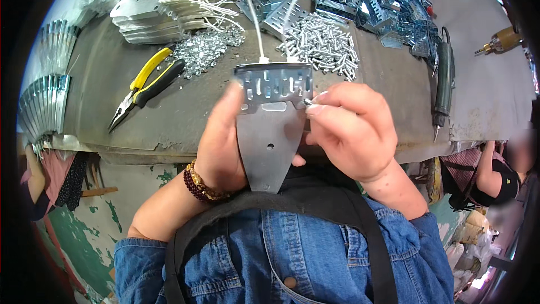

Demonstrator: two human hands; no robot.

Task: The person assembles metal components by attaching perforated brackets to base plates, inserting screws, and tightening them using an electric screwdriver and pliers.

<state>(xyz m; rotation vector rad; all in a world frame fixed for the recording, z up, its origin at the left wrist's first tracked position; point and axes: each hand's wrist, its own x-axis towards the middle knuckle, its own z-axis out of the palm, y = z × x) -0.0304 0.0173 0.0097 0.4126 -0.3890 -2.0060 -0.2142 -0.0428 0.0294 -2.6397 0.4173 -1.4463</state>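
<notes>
My left hand (218, 138) is closed round a grey tapered metal plate (268, 160), its narrow end pointing toward my body. Across the wide end sits a slotted metal bracket (273, 90), and two white wires (256, 28) rise from its far edge. At the bracket's right corner, my right hand (357, 129) pinches a small metal screw or pin (307, 102) between thumb and forefinger. How far the pin sits in the corner cannot be made out. Just beyond the bracket lies a heap of silvery screw-like pins (329, 45).
Yellow-and-black long-nose pliers (143, 84) and a pile of small shiny nuts (205, 50) lie to the left. Stacked metal plates (149, 14) with white wires stand behind. Blue-filmed slotted brackets (365, 0) fill the back right. A dark power screwdriver (443, 84) lies on the right.
</notes>
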